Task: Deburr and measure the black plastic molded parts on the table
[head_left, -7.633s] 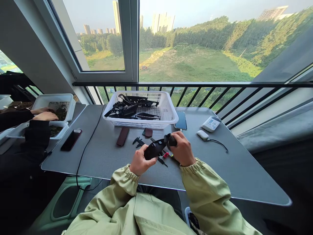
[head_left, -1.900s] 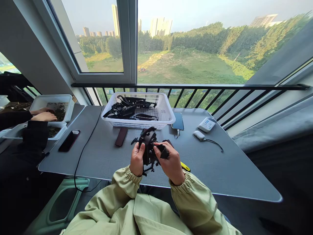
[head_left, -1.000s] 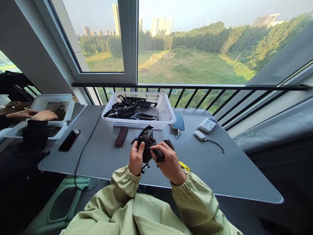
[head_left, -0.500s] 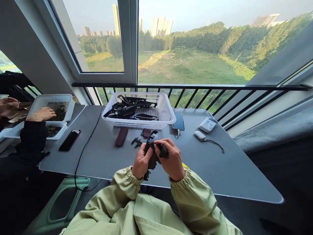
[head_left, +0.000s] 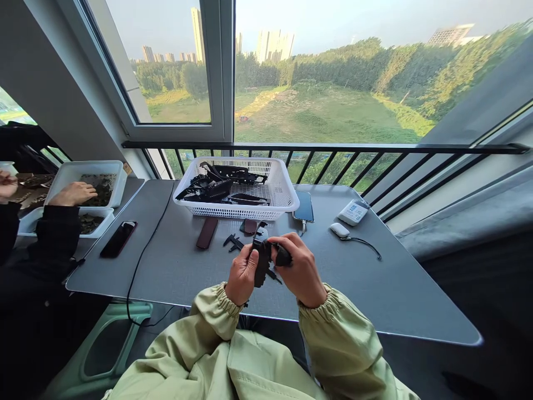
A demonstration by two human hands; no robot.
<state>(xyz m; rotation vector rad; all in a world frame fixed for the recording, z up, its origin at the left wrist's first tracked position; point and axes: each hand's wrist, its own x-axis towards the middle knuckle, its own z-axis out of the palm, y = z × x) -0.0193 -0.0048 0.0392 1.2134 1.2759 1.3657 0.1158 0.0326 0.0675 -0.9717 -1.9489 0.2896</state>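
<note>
Now | left hand, right hand | both clamped on black plastic part between them

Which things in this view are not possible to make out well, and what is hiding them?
Head view:
The black plastic part: mostly hidden by the left hand and right hand.
Black pieces in the white basket: tangled, too small to identify.
Dark material in the white tray: too small to tell.
A co-worker's hand: cut off by the left edge.
</note>
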